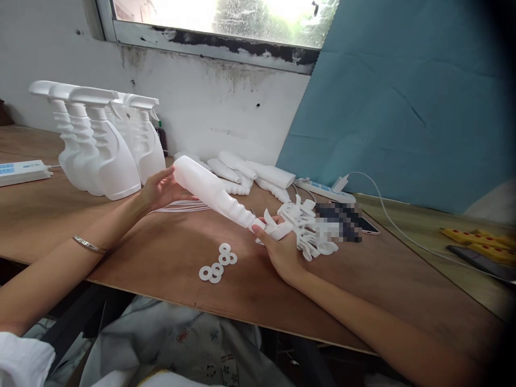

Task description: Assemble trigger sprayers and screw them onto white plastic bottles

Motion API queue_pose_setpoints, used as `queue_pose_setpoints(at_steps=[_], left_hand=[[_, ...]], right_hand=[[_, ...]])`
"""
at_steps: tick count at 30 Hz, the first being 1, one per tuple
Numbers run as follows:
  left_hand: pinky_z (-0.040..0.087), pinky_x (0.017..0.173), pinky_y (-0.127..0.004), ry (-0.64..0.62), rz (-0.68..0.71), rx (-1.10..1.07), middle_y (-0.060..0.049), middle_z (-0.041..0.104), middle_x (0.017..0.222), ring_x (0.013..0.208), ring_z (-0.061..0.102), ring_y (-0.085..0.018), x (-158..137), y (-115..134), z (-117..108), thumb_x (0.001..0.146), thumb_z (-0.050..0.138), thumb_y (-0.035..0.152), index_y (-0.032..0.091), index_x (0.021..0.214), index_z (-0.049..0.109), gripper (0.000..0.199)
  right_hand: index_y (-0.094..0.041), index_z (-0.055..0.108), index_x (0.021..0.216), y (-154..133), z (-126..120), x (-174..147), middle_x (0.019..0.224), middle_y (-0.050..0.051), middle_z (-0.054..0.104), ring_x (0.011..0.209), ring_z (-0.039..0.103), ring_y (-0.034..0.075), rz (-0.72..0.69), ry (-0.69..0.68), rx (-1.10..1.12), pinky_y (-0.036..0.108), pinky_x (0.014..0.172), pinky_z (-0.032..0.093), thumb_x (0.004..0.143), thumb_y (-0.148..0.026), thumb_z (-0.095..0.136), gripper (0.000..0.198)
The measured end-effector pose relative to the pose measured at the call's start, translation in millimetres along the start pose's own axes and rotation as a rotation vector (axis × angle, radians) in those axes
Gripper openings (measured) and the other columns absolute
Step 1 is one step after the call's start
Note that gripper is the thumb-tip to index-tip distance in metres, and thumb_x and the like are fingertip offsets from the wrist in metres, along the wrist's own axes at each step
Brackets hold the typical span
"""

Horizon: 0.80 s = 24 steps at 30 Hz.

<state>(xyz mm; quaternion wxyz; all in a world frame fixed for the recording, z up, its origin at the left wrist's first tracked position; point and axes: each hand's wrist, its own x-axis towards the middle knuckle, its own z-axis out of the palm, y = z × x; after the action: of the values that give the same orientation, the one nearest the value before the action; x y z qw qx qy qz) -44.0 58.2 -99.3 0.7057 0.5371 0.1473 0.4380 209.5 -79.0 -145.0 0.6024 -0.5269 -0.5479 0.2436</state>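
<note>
While our left hand point(161, 188) cups the base of a white bottle point(213, 196), fingers wrapped on it, our right hand point(280, 247) pinches a spray head point(278, 230) at its neck.

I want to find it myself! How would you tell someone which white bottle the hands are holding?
Start at the wooden table under the window. Finished spray bottles stand upright at its left, and bare ones lie by the wall. The held bottle is the only one off the table, tilted between the left hand at its base and the right hand at its neck.
</note>
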Motion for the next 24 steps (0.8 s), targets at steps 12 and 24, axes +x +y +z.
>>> queue_pose_setpoints(at_steps=[12, 24], left_hand=[[0.05, 0.078, -0.047, 0.095, -0.104, 0.025, -0.014, 0.054, 0.118, 0.106, 0.049, -0.036, 2, 1, -6, 0.069, 0.049, 0.048, 0.013, 0.104, 0.059, 0.05], [0.054, 0.079, -0.034, 0.203, -0.11, 0.167, -0.011, 0.066, 0.095, 0.094, 0.06, -0.03, 8, -7, -12, 0.061, 0.064, 0.025, 0.013, 0.101, 0.061, 0.042]], right_hand=[[-0.02, 0.056, 0.082, 0, -2, 0, 0.07, -0.001, 0.053, 0.064, 0.047, 0.016, -0.05, -0.005, -0.084, 0.03, 0.06, 0.04, 0.069, -0.032, 0.065, 0.02], [-0.016, 0.058, 0.085, 3, -1, 3, 0.075, 0.0, 0.057, 0.067, 0.05, 0.014, 0.005, 0.0, -0.035, 0.028, 0.063, 0.041, 0.067, -0.035, 0.067, 0.028]])
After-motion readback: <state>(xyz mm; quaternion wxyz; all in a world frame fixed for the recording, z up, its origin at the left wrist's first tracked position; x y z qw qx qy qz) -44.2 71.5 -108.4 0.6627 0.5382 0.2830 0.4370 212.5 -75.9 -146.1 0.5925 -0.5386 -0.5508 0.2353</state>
